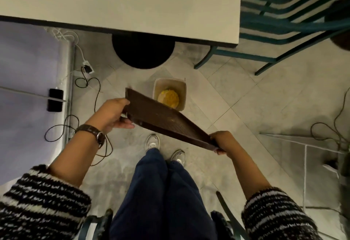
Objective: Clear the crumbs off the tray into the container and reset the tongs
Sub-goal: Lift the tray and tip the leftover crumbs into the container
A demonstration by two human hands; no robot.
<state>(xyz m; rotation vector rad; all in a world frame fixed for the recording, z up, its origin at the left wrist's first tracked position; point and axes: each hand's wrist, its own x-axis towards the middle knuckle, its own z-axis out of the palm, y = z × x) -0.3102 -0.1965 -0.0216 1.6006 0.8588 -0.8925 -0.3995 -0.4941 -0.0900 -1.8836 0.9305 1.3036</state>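
- Left hand (115, 113) — closed around the left short end of the tray (162, 118), thumb on the upper face, fingers curled underneath; forearm extended forward, striped sleeve (41, 202) pushed back, wristwatch (92, 131) with dark strap on the wrist.
- Right hand (220, 142) — gripping the opposite short end of the tray, fingers wrapped under the edge, knuckles up; forearm bare up to a matching striped cuff.
- Tray: dark brown, rectangular, held in the air between both hands, well above the floor (246, 97); tilted steeply, so that its far long edge points down toward the container (181, 88).
- Pale specks visible on the tray's inner face near the middle; too small to identify.
- Container: light-coloured, roughly square with rounded corners, standing on the tiled floor just beyond the tray's lower edge, partly overlapped by it in this view; yellow crumbly contents (168, 97) at the bottom.
- Tabletop (132, 3): pale, above and beyond the container, black round base (143, 52) beneath it.
- Teal metal chair (284, 12) at upper right; black cables (89, 84) on the floor at left.
- Dark blue trousers (161, 192) and light sneakers (152, 142) below the tray.
- No legible brands, labels or writing anywhere.
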